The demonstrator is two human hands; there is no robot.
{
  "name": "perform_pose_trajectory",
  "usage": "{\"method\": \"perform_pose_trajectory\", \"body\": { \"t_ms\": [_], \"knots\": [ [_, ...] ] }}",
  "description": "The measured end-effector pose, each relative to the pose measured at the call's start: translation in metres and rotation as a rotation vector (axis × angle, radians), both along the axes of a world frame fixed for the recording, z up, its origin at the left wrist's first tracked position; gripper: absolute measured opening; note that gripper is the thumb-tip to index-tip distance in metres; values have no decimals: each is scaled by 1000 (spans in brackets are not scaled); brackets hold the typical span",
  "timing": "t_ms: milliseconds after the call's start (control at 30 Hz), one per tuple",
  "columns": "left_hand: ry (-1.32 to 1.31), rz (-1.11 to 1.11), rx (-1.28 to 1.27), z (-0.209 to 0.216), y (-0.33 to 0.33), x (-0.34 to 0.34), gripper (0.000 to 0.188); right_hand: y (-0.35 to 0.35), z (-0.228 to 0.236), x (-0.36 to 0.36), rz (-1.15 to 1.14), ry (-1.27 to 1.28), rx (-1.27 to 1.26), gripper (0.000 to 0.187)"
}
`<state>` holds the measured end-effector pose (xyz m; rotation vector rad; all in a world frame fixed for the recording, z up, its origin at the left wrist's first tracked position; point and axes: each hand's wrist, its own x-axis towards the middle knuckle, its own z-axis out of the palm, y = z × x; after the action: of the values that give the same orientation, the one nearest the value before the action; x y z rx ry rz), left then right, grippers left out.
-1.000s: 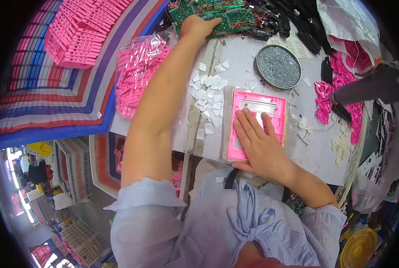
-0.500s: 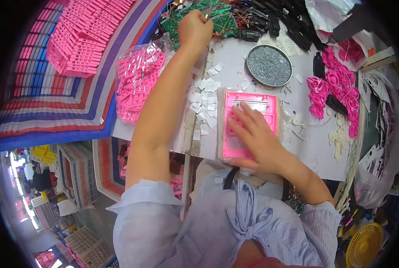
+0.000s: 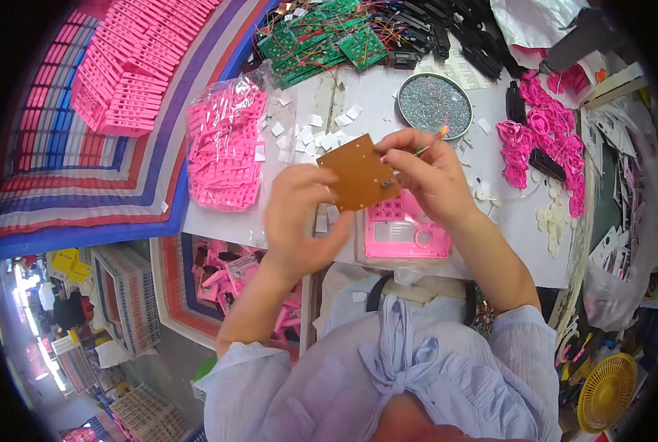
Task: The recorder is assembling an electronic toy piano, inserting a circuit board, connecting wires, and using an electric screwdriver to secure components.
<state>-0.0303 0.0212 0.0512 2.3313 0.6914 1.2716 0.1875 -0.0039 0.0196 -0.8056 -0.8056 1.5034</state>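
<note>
A square circuit board (image 3: 355, 177), brown side up, is held tilted above the table. My left hand (image 3: 303, 210), slightly blurred, grips its left edge between thumb and fingers. At the board's right corner, the closed fingers of my right hand (image 3: 432, 173) pinch it. A slim thing with an orange tip (image 3: 442, 132) sticks up from between those fingers; its kind cannot be made out. Below the board lies a pink plastic casing (image 3: 408, 247) with square holes, a window and a round opening. The board and my right hand partly cover it.
Green circuit boards (image 3: 307, 44) with wires lie at the back, beside black plastic parts (image 3: 476, 48). A round tin (image 3: 403, 110) holds small metal pieces. White squares (image 3: 333, 140), bagged pink parts (image 3: 226, 147) and pink coils (image 3: 539, 121) lie around. A striped crate (image 3: 141, 188) stands left.
My left hand has come back from the green board pile with a circuit board. My right hand has lifted off the pink casing to the board. The casing now shows a different face.
</note>
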Motion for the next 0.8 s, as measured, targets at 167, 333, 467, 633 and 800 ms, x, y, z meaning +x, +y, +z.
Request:
{"method": "perform_pose_trajectory", "body": {
  "t_ms": [167, 333, 467, 633, 800],
  "knots": [
    [-606, -27, -786, -27, -20, -2, 24, -7, 17, 0, 20, 45, 38, 20],
    [-611, -254, -1152, -25, -27, 9, 38, -13, 23, -1, 47, -96, 21, 23],
    [-646, -207, -1085, -39, -23, 5, 40, -23, 21, 17, 10, 130, 28, 27],
    [-779, -236, -1160, -44, -21, 7, 33, -38, -7, 31, -68, 107, 16, 29],
    [-756, -249, -1134, -43, -24, 11, 32, -34, -1, 37, -48, 164, -78, 30]
  ]
}}
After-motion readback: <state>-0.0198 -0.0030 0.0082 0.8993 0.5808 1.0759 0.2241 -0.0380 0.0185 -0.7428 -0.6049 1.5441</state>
